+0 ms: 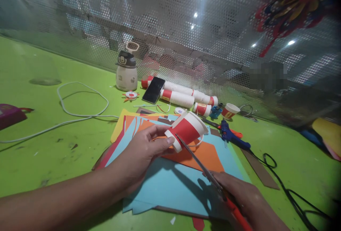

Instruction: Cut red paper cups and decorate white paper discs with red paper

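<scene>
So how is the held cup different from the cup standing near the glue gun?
The held cup is tilted; the standing cup is upright. The scissors meet the held cup; the standing cup sits away from them. Both are white and red.

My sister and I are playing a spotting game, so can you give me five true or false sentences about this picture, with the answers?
1. The left hand holds a paper cup. True.
2. The right hand holds a spoon. False: the right hand holds scissors.
3. A blue glue gun lies right of the cup. True.
4. The table is red. False: the table is green.
5. The bottle stands left of the phone. True.
</scene>
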Tool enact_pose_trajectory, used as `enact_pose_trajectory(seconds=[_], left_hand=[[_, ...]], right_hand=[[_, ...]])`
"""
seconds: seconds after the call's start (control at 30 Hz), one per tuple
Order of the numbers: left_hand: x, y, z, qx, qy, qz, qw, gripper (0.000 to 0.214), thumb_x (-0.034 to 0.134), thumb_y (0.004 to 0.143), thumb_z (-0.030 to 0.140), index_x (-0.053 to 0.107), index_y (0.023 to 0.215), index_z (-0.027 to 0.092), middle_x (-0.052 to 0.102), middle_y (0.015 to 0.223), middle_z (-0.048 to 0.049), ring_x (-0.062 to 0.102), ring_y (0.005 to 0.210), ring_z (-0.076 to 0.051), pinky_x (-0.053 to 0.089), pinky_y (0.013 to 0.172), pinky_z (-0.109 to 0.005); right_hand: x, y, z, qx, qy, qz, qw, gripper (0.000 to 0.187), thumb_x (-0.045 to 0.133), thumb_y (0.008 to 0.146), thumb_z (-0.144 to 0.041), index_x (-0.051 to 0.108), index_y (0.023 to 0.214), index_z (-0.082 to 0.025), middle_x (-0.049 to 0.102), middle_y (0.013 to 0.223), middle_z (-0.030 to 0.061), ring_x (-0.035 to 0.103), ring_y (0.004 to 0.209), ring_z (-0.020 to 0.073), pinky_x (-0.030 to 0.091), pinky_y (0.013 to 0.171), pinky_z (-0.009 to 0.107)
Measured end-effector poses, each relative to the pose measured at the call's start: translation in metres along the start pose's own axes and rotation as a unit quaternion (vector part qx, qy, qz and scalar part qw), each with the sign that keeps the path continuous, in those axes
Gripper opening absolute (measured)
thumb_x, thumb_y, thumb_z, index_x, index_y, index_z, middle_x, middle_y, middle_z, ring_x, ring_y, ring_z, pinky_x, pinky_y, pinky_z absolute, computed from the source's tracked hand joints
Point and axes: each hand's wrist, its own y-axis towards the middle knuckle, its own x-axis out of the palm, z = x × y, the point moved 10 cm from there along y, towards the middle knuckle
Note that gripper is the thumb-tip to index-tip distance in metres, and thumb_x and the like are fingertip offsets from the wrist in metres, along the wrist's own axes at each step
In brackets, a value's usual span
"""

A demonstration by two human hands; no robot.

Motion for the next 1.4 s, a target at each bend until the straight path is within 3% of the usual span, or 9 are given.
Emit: enact_pose_trajectory(seconds=[0.17, 0.33, 0.6, 0.8, 1.03, 1.2, 1.4], left_hand=[[-0.002, 0.002, -0.001, -0.003, -0.003, 0.011, 1.0, 0.029, 0.073, 0.075, 0.02, 0.063, 0.102, 0.012, 0.072, 0.097, -0.0093, 0.066, 0.086, -0.018, 0.046, 0.078, -0.027], [-0.002, 0.0, -0.003, 0.01, 0.03, 0.011, 0.999, 0.03, 0.075, 0.074, 0.022, 0.065, 0.101, 0.014, 0.072, 0.092, -0.0066, 0.065, 0.086, -0.018, 0.045, 0.077, -0.027], [-0.002, -0.001, 0.001, 0.027, 0.043, 0.017, 0.999, 0.031, 0.077, 0.073, 0.025, 0.065, 0.099, 0.013, 0.072, 0.089, -0.0067, 0.063, 0.083, -0.018, 0.044, 0.077, -0.029], [-0.001, -0.001, -0.002, 0.02, 0.021, 0.007, 1.0, 0.035, 0.077, 0.072, 0.024, 0.064, 0.103, 0.013, 0.072, 0.097, -0.0105, 0.065, 0.09, -0.022, 0.046, 0.082, -0.032], [0.0, 0.002, 0.0, 0.012, -0.019, -0.006, 1.0, 0.023, 0.069, 0.08, 0.026, 0.061, 0.097, 0.012, 0.07, 0.098, -0.0126, 0.066, 0.084, -0.023, 0.05, 0.085, -0.043], [-0.003, 0.002, 0.005, 0.019, 0.007, 0.011, 1.0, 0.025, 0.072, 0.077, 0.023, 0.06, 0.097, 0.014, 0.068, 0.105, -0.0108, 0.066, 0.086, -0.021, 0.05, 0.085, -0.037], [0.001, 0.001, 0.001, 0.007, 0.029, 0.003, 1.0, 0.032, 0.074, 0.074, 0.024, 0.061, 0.1, 0.013, 0.069, 0.095, -0.0098, 0.065, 0.085, -0.023, 0.046, 0.09, -0.044]], right_hand=[[-0.004, 0.0, 0.003, 0.004, -0.02, 0.033, 0.999, 0.024, 0.056, 0.089, -0.028, 0.067, 0.11, -0.026, 0.071, 0.09, 0.0047, 0.067, 0.083, 0.022, 0.053, 0.071, 0.029], [0.001, 0.0, 0.004, 0.013, -0.009, 0.005, 1.0, 0.027, 0.048, 0.094, -0.03, 0.063, 0.117, -0.028, 0.068, 0.088, 0.0037, 0.066, 0.084, 0.0214, 0.051, 0.07, 0.029], [0.002, -0.001, 0.003, 0.003, 0.034, -0.006, 0.999, 0.03, 0.06, 0.089, -0.029, 0.062, 0.119, -0.03, 0.071, 0.103, 0.004, 0.067, 0.09, 0.0224, 0.052, 0.077, 0.029], [0.006, -0.001, 0.0, 0.0, 0.017, -0.041, 0.999, 0.029, 0.057, 0.091, -0.029, 0.061, 0.12, -0.026, 0.072, 0.107, 0.0056, 0.068, 0.092, 0.0219, 0.053, 0.079, 0.03], [0.009, -0.002, -0.002, 0.009, -0.01, -0.044, 0.999, 0.022, 0.054, 0.091, -0.03, 0.061, 0.11, -0.023, 0.071, 0.099, 0.0056, 0.067, 0.087, 0.0226, 0.052, 0.076, 0.031], [0.009, 0.0, 0.003, 0.031, -0.043, -0.054, 0.997, 0.017, 0.052, 0.093, -0.031, 0.061, 0.104, -0.023, 0.069, 0.091, 0.0042, 0.065, 0.081, 0.021, 0.051, 0.071, 0.031], [0.009, 0.001, 0.003, 0.023, -0.03, -0.066, 0.997, 0.02, 0.046, 0.096, -0.03, 0.06, 0.11, -0.026, 0.068, 0.091, 0.0036, 0.064, 0.079, 0.0196, 0.051, 0.069, 0.031]])
